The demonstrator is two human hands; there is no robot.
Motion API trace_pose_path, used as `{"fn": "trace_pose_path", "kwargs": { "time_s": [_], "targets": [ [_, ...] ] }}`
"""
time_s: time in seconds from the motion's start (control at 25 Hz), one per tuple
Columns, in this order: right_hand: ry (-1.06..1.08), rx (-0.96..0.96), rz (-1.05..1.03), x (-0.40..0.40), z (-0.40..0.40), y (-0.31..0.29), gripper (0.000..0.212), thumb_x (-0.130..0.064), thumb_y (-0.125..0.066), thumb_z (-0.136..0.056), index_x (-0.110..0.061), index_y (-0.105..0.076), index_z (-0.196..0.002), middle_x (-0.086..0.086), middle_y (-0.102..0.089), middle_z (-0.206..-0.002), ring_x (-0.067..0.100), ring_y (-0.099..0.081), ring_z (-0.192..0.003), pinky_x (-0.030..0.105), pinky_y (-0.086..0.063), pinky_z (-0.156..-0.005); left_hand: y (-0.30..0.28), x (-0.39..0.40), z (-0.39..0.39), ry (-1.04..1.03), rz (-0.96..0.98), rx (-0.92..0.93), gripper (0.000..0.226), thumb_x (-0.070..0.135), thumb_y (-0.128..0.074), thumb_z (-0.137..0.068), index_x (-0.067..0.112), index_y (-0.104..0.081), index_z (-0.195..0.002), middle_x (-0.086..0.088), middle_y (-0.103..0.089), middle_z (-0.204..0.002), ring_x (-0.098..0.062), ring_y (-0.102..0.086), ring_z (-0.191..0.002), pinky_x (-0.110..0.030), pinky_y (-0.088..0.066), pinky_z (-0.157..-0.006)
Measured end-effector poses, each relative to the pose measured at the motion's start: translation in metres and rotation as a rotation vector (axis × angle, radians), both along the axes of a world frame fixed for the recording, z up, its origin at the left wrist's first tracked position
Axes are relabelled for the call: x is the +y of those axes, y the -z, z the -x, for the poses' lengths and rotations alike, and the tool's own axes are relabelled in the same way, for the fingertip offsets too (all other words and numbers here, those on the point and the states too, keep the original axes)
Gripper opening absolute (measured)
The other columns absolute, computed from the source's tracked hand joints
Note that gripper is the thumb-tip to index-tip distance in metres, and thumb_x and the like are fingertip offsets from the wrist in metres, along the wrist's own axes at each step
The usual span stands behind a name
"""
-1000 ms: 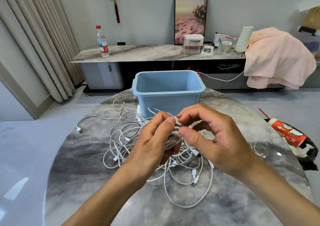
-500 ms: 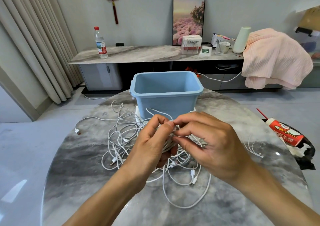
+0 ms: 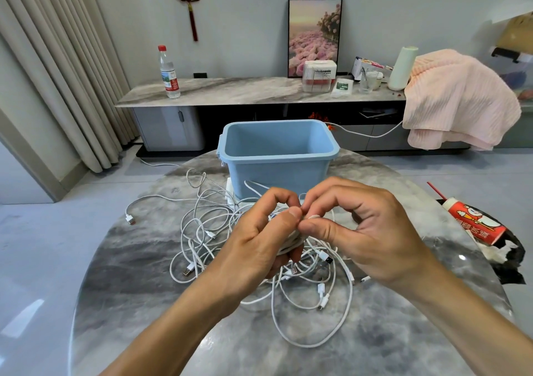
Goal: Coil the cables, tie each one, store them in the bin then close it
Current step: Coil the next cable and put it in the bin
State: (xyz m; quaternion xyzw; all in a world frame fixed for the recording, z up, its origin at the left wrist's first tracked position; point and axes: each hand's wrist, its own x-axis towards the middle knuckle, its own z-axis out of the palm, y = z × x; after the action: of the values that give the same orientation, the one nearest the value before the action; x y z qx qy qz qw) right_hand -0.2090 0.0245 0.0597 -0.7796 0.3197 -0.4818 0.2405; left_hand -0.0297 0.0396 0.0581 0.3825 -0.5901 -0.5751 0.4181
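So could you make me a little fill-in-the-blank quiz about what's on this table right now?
1. The blue bin behind the hands has no ____ on it.
2. The loose cables on the marble table are all ____ in colour.
3. Both the left hand and the right hand hold a coiled ____.

Missing words: lid; white; cable

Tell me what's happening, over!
Left hand grips coiled white cable; right hand pinches its end. Open blue plastic bin empty. Loose white cables tangled underneath.
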Motion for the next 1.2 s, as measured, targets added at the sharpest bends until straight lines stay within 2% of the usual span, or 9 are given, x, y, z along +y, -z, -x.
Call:
{"fn": "trace_pose_path", "kwargs": {
  "time_s": [0.2,0.28,0.44,0.68,0.84,0.92,1.04,1.08,1.2],
  "targets": [
    [-0.100,-0.197,-0.237,0.002,-0.004,-0.002,0.014,-0.027,-0.077,-0.080,-0.015,-0.071,-0.076,0.004,-0.071,-0.080,0.017,-0.067,-0.076,0.025,-0.054,-0.073,-0.001,0.000,-0.003,0.057,0.048,0.010,0.019,0.037,-0.052,-0.096,0.019,-0.049,-0.092,-0.009,-0.053,-0.063,-0.007,-0.041,-0.043,-0.017,-0.029,-0.042],
    [-0.121,-0.298,-0.313,0.004,-0.006,-0.004,0.005,-0.022,-0.077,-0.075,-0.020,-0.073,-0.074,0.004,-0.071,-0.077,0.015,-0.066,-0.072,0.024,-0.054,-0.070,-0.003,0.002,-0.002,0.066,0.064,0.051,0.020,0.031,-0.051,-0.097,0.012,-0.046,-0.093,-0.008,-0.051,-0.063,-0.003,-0.042,-0.042,-0.012,-0.033,-0.043],
    [-0.118,-0.419,-0.349,0.006,-0.010,-0.006,0.006,-0.014,-0.077,-0.070,-0.016,-0.072,-0.069,0.000,-0.067,-0.071,0.013,-0.062,-0.066,0.021,-0.051,-0.064,-0.007,0.004,-0.002,0.095,0.128,0.065,0.019,0.027,-0.048,-0.090,0.008,-0.046,-0.093,0.001,-0.054,-0.060,-0.001,-0.044,-0.043,-0.008,-0.037,-0.046],
    [-0.059,-0.418,-0.318,0.007,-0.014,-0.005,0.018,-0.030,-0.079,-0.069,-0.015,-0.070,-0.071,0.000,-0.066,-0.068,0.013,-0.061,-0.059,0.025,-0.053,-0.055,-0.005,0.000,-0.006,0.141,0.178,0.040,0.020,0.030,-0.052,-0.092,0.011,-0.046,-0.096,0.005,-0.059,-0.062,0.000,-0.046,-0.045,-0.007,-0.036,-0.047],
    [-0.059,-0.405,-0.181,0.009,-0.017,-0.010,0.010,-0.017,-0.073,-0.074,-0.008,-0.069,-0.076,-0.007,-0.065,-0.068,0.006,-0.061,-0.060,0.017,-0.049,-0.058,-0.007,-0.004,-0.008,0.136,0.214,0.018,0.020,0.033,-0.058,-0.094,0.016,-0.048,-0.092,-0.004,-0.055,-0.065,-0.001,-0.047,-0.046,-0.009,-0.037,-0.049],
    [-0.068,-0.433,-0.231,0.010,-0.020,-0.010,0.007,-0.016,-0.073,-0.071,-0.009,-0.071,-0.074,-0.005,-0.066,-0.066,0.007,-0.061,-0.057,0.017,-0.050,-0.057,-0.006,-0.005,-0.012,0.141,0.242,0.003,0.024,0.037,-0.061,-0.092,0.017,-0.048,-0.093,-0.004,-0.055,-0.065,-0.004,-0.048,-0.049,-0.012,-0.037,-0.050],
    [-0.044,-0.466,-0.366,0.010,-0.025,-0.012,0.004,-0.023,-0.076,-0.062,-0.019,-0.074,-0.063,0.001,-0.066,-0.059,0.008,-0.059,-0.053,0.017,-0.049,-0.054,-0.002,-0.005,-0.017,0.160,0.301,-0.047,0.026,0.036,-0.065,-0.088,0.017,-0.049,-0.094,-0.017,-0.054,-0.070,-0.020,-0.046,-0.060,-0.030,-0.036,-0.052],
    [-0.047,-0.470,-0.415,0.009,-0.024,-0.012,0.005,-0.023,-0.076,-0.060,-0.019,-0.074,-0.062,0.002,-0.065,-0.057,0.009,-0.058,-0.051,0.017,-0.049,-0.053,0.000,-0.004,-0.017,0.162,0.320,-0.065,0.026,0.035,-0.065,-0.088,0.016,-0.049,-0.094,-0.020,-0.055,-0.073,-0.021,-0.045,-0.061,-0.034,-0.036,-0.054],
    [-0.057,-0.443,-0.508,0.007,-0.020,-0.010,0.008,-0.019,-0.077,-0.060,-0.014,-0.072,-0.063,0.004,-0.064,-0.058,0.012,-0.058,-0.051,0.019,-0.049,-0.051,0.005,-0.003,-0.014,0.137,0.353,-0.086,0.024,0.030,-0.065,-0.090,0.014,-0.047,-0.091,-0.018,-0.055,-0.071,-0.016,-0.043,-0.061,-0.029,-0.035,-0.054]
  ]
}}
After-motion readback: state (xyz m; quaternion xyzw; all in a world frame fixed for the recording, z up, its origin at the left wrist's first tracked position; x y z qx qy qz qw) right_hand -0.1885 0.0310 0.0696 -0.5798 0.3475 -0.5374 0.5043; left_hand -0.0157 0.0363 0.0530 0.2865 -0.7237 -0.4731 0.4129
